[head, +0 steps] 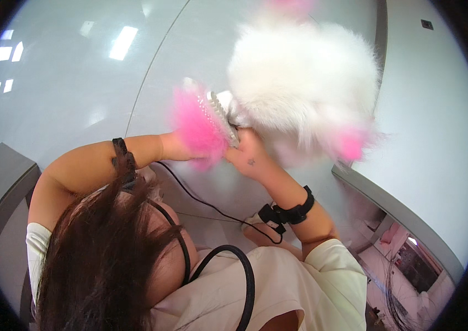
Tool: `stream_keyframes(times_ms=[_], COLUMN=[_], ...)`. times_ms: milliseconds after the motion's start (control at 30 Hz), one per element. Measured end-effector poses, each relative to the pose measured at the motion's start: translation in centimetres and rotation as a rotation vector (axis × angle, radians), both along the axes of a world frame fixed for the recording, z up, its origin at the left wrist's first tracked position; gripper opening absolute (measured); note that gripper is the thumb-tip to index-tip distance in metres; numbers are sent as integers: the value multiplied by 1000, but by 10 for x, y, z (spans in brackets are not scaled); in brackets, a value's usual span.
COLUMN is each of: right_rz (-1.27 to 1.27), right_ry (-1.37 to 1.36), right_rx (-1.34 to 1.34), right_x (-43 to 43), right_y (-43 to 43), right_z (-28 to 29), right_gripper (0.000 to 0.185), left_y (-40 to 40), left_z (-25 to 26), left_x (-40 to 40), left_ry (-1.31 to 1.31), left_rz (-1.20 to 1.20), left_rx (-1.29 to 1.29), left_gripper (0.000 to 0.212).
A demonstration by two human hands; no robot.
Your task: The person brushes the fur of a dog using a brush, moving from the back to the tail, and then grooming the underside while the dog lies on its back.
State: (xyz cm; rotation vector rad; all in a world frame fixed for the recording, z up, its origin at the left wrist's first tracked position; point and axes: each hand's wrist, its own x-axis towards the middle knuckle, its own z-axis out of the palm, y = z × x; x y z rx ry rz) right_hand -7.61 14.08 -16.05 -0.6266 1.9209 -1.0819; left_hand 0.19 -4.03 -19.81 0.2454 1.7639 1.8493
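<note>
A white long-haired animal (300, 74), apparently a dog, is in front of me, with a blurred pink tuft (350, 145) at its lower right. My right hand (250, 157) closes on the lower end of a pale grooming brush (225, 122) with a ridged edge and small bright tips. Those tips face a fluffy pink tuft of fur (196, 120). Behind this tuft comes my left hand (182, 149); the fur covers its fingers, so its grip is hidden. A pale part of the animal, maybe a leg (236, 113), lies just beyond the brush.
Glossy pale flooring (72, 95) surrounds the animal. At right stands a white tabletop (428, 124) with a grey edge above pink-lit shelves (399, 256). A grey furniture corner (6, 178) is at left. Black cable (205, 202) runs beneath my arms to a strapped forearm device (288, 213).
</note>
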Motion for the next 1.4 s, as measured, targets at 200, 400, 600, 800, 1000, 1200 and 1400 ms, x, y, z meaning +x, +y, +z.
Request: stream_keyframes(times_ms=[200,400,600,800,1000,1200,1400], right_rz=[51,438,369,22,253,13,336], right_ry=[274,603,890,932,617,913,755], right_rx=[212,105,-262,-17,-148,36,-198], right_x=[-15,-11,16,-18,-18,-32,-19], right_y=[31,51,26,20,23,17,19], right_z=[70,95,73,50,80,47,68], right_gripper=[42,43,41,35,35,33,32], left_y=[-3,-11,0,-2,-2,-5,-8], left_z=[1,8,18,28,9,15,12], left_x=[-11,-13,-7,-14,-3,-10,-6], left_ry=[21,-132,-2,-227,-111,-346,-354], left_rz=[337,401,289,33,140,86,88], left_rx=[65,100,41,55,-22,104,80], left_gripper=[28,25,22,28,27,28,31])
